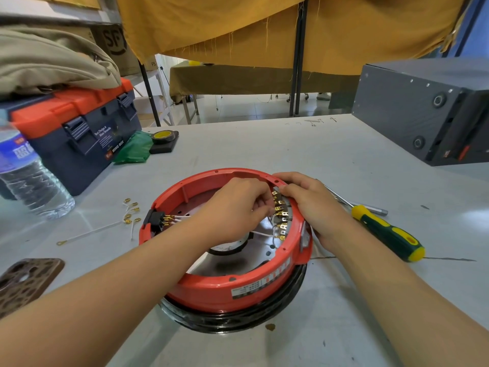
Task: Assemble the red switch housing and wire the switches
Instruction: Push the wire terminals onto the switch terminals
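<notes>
Red round housing (pixel 225 284) w/ brass terminals (pixel 281 215) along right inner wall. Left hand (pixel 238 207) pinches white wire (pixel 260 233) inside; right hand (pixel 307 200) grips rim.

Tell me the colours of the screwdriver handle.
Dark green and yellow handle on the screwdriver, seen in the head view.

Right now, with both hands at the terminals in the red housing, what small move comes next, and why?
Probably push the connector in the left hand onto the next brass terminal, while the right hand steadies the red housing. Several white wires already sit on neighbouring tabs; spare leads wait on the table.
</notes>
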`<state>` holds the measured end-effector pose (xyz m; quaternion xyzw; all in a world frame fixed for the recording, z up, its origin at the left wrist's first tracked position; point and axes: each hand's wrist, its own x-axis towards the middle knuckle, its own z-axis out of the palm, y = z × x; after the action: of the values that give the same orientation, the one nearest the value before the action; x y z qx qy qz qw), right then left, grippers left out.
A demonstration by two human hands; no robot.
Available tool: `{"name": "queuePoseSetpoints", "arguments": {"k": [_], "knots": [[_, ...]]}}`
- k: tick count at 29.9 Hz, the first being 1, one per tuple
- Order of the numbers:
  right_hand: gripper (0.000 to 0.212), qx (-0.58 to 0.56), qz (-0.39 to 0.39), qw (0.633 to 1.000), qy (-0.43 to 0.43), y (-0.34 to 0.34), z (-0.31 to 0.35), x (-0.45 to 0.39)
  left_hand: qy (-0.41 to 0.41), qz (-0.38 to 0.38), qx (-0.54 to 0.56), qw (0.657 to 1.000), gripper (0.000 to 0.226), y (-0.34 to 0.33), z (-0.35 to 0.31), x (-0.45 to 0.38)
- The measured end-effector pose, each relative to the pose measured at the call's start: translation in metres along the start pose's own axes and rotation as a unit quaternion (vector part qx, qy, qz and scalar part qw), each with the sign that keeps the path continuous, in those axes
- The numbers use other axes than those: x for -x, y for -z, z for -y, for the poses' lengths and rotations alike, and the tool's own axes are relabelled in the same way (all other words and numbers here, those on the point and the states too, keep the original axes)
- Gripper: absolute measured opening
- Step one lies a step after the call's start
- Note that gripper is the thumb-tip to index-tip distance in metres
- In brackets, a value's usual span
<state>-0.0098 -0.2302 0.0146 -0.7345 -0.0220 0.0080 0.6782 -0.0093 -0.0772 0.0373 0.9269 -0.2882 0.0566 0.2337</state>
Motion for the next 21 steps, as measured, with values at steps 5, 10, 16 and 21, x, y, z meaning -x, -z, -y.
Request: {"name": "queuePoseSetpoints", "arguments": {"k": [5,10,16,21], "knots": [[0.025,0.016,-0.004,1.000,0.009,-0.0009,0.0003,0.0020,-0.011,-0.007,-0.013,1.000,0.005,-0.0004,-0.0015,0.0013],[0.024,0.027,-0.012,0.999,0.017,-0.0017,0.0009,0.0038,-0.028,-0.018,-0.026,0.999,0.005,-0.0011,-0.0030,0.0017],[0.027,0.023,-0.016,0.999,0.023,-0.0029,0.0008,0.0055,-0.038,-0.029,-0.039,0.998,0.006,-0.0033,-0.0043,0.0013],[0.034,0.002,-0.007,1.000,0.013,-0.0043,0.0008,0.0070,-0.039,-0.035,-0.033,0.998,0.005,-0.0033,-0.0041,0.0011]]}}
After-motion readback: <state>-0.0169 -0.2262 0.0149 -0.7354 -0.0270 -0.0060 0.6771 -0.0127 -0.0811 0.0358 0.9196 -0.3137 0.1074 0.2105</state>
